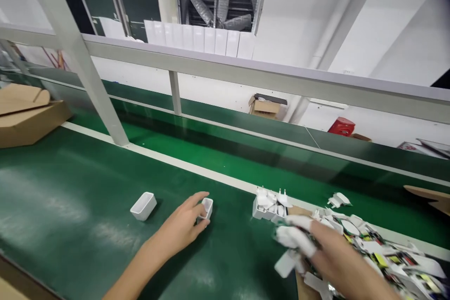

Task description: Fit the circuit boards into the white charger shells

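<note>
My left hand (183,222) is closed around a small white open-topped box (208,209) on the green work surface, thumb and fingers at its sides. A second white box (143,206) of the same kind lies tilted to the left of that hand. My right hand (309,239) is smeared by motion, with white covers on its fingertips. It hovers at the left edge of a pile of white plastic charger parts (397,253). Just under its fingers shows a pale plastic piece (285,263); whether the fingers grip it is unclear.
Several white plug pieces with pins (269,199) stand in small white boxes beyond my right hand. One loose plug (339,200) lies on the green belt (225,164). A slanted metal post (84,65) and rail cross the front. A cardboard box (31,122) sits at far left.
</note>
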Tool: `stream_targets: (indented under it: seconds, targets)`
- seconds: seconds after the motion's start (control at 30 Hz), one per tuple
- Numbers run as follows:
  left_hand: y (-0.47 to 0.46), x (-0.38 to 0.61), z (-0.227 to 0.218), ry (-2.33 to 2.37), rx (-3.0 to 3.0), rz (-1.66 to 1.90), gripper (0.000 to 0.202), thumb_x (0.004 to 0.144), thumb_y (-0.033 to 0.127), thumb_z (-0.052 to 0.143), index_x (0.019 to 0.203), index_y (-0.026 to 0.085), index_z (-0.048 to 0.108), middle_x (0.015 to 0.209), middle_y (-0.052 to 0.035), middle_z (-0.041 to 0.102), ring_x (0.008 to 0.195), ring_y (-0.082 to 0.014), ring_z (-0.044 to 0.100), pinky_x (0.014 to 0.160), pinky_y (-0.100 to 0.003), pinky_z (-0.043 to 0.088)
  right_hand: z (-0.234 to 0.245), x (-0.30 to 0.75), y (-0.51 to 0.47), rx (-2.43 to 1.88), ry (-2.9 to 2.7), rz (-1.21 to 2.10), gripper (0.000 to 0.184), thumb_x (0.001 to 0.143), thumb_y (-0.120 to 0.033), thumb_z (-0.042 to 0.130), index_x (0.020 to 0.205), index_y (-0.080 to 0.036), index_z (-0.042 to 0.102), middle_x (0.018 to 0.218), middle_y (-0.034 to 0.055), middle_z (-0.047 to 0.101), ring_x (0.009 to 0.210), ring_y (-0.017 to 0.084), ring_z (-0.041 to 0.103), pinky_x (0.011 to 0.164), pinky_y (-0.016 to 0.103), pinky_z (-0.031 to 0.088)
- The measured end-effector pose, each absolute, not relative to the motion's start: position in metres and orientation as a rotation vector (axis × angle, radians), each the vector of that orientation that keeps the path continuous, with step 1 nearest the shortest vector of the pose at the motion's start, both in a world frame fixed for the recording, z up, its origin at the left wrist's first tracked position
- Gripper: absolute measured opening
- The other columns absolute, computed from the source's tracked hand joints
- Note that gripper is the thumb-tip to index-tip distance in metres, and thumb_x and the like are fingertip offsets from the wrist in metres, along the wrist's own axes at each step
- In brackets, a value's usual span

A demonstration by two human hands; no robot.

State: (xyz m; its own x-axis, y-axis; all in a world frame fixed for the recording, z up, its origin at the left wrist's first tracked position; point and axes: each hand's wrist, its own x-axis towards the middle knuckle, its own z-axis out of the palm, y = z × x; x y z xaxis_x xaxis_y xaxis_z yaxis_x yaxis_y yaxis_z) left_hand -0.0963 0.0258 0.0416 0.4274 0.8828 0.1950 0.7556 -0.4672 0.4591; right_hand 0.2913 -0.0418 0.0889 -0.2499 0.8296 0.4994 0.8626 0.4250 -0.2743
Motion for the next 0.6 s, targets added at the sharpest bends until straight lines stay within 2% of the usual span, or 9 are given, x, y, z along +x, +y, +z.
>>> stream_targets:
  seconds: [0.07, 0.13, 0.2, 0.3, 0.37, 0.43, 0.5, 0.53, 0.6]
  targets:
    - [0.033, -0.075, 0.045, 1.292, 2.413, 0.56, 0.013, 0.096, 0.021, 0.061, 0.084, 0.021, 0.065, 0.152, -0.0098, 0.059, 0.117, -0.0288, 0.073, 0.093, -0.039, 0.061, 0.061, 0.236, -0.048, -1.359, -2.218, -0.225, 0.019, 0.101, -0.029, 0.057, 0.105, -0.023, 0.074, 0.092, 0.0092, 0.077, 0.075, 0.026, 0.074, 0.071, 0.039, 0.064]
    - [0.041, -0.063, 0.045, 1.19, 2.419, 0.553, 0.01, 0.094, 0.018, 0.062, 0.084, 0.021, 0.064, 0.148, -0.0098, 0.061, 0.117, -0.0277, 0.073, 0.095, -0.037, 0.06, 0.038, 0.199, -0.05, -1.37, -2.271, -0.335, 0.01, 0.096, -0.03, 0.066, 0.093, -0.021, 0.071, 0.087, 0.0098, 0.074, 0.073, 0.028, 0.071, 0.069, 0.044, 0.064]
    - [0.047, -0.058, 0.042, 1.116, 2.375, 0.568, 0.009, 0.093, 0.017, 0.064, 0.085, 0.021, 0.062, 0.146, -0.0089, 0.061, 0.118, -0.0261, 0.072, 0.098, -0.036, 0.058, 0.026, 0.184, -0.051, -1.374, -2.304, -0.279, 0.025, 0.09, -0.036, 0.075, 0.106, -0.017, 0.069, 0.097, 0.0133, 0.074, 0.082, 0.032, 0.072, 0.074, 0.05, 0.064]
    - [0.051, -0.06, 0.031, 1.065, 2.249, 0.653, 0.01, 0.092, 0.018, 0.067, 0.085, 0.021, 0.061, 0.147, -0.0077, 0.059, 0.124, -0.0252, 0.068, 0.103, -0.037, 0.055, 0.026, 0.195, -0.05, -1.373, -2.331, -0.025, 0.06, 0.085, -0.036, 0.083, 0.136, -0.016, 0.059, 0.131, 0.0189, 0.069, 0.113, 0.038, 0.069, 0.091, 0.056, 0.063]
    - [0.05, -0.062, 0.023, 1.057, 2.155, 0.718, 0.011, 0.092, 0.021, 0.07, 0.084, 0.021, 0.062, 0.146, -0.0079, 0.058, 0.126, -0.0258, 0.066, 0.105, -0.038, 0.053, 0.029, 0.208, -0.046, -1.335, -2.362, 0.146, 0.073, 0.086, -0.029, 0.081, 0.15, -0.02, 0.048, 0.152, 0.0181, 0.057, 0.136, 0.038, 0.057, 0.105, 0.057, 0.058]
    - [0.048, -0.061, 0.018, 1.045, 2.084, 0.758, 0.012, 0.092, 0.023, 0.071, 0.084, 0.021, 0.062, 0.146, -0.0084, 0.058, 0.127, -0.0265, 0.065, 0.106, -0.039, 0.052, 0.027, 0.215, -0.039, -1.271, -2.392, 0.311, 0.082, 0.09, -0.02, 0.072, 0.161, -0.023, 0.032, 0.163, 0.0149, 0.047, 0.15, 0.034, 0.045, 0.115, 0.056, 0.051]
    - [0.046, -0.06, 0.016, 1.027, 2.052, 0.768, 0.013, 0.092, 0.023, 0.071, 0.083, 0.021, 0.062, 0.148, -0.0085, 0.057, 0.129, -0.0271, 0.064, 0.108, -0.04, 0.051, 0.02, 0.212, -0.031, -1.207, -2.409, 0.443, 0.087, 0.092, -0.011, 0.062, 0.166, -0.023, 0.019, 0.167, 0.0126, 0.041, 0.155, 0.03, 0.038, 0.12, 0.054, 0.048]
    - [0.046, -0.06, 0.016, 1.022, 2.048, 0.768, 0.013, 0.092, 0.022, 0.071, 0.084, 0.021, 0.062, 0.149, -0.0084, 0.056, 0.131, -0.0274, 0.063, 0.109, -0.041, 0.05, 0.015, 0.209, -0.028, -1.183, -2.411, 0.476, 0.087, 0.091, -0.007, 0.058, 0.167, -0.023, 0.018, 0.167, 0.0123, 0.042, 0.154, 0.029, 0.038, 0.12, 0.053, 0.048]
    - [0.044, -0.061, 0.017, 1.033, 2.042, 0.764, 0.009, 0.093, 0.021, 0.069, 0.089, 0.022, 0.061, 0.151, -0.0081, 0.054, 0.134, -0.0274, 0.06, 0.11, -0.041, 0.049, 0.006, 0.201, -0.024, -1.167, -2.403, 0.455, 0.081, 0.091, -0.004, 0.056, 0.164, -0.023, 0.026, 0.156, 0.0133, 0.052, 0.143, 0.031, 0.05, 0.113, 0.055, 0.053]
